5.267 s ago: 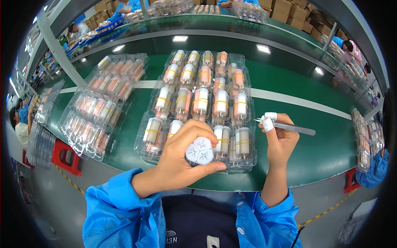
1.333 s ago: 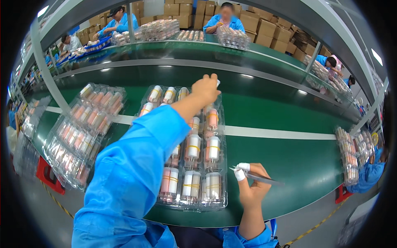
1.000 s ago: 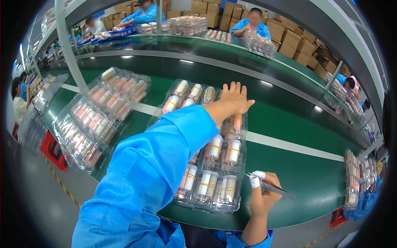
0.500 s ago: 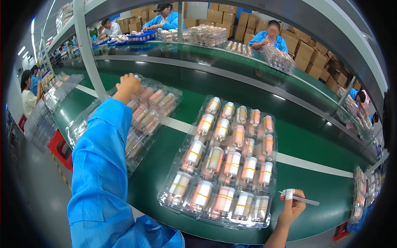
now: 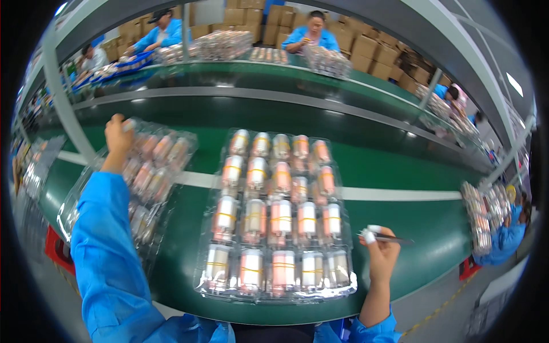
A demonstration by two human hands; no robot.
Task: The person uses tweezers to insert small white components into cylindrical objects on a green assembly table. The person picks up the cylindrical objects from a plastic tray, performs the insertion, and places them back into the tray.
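A clear plastic tray (image 5: 201,286) filled with several small white-capped bottles lies on the green conveyor belt (image 5: 400,166) right in front of me. My left hand (image 5: 117,137) reaches far out to the left and grips the far edge of a second clear tray of bottles (image 5: 146,171). My right hand (image 5: 380,251) rests at the right of the near tray and pinches a thin dark pen-like tool (image 5: 394,239), with white tape on the fingertips.
Another tray of bottles (image 5: 483,217) lies on the belt's right end, beside a person in blue. Across the belt, people in blue coats work at stacked clear trays (image 5: 223,46), with cardboard boxes behind them. A metal post (image 5: 63,97) stands at left.
My left hand left the near tray, swung left and took hold of the left tray's far edge. My view turned left. The right hand kept the tool.
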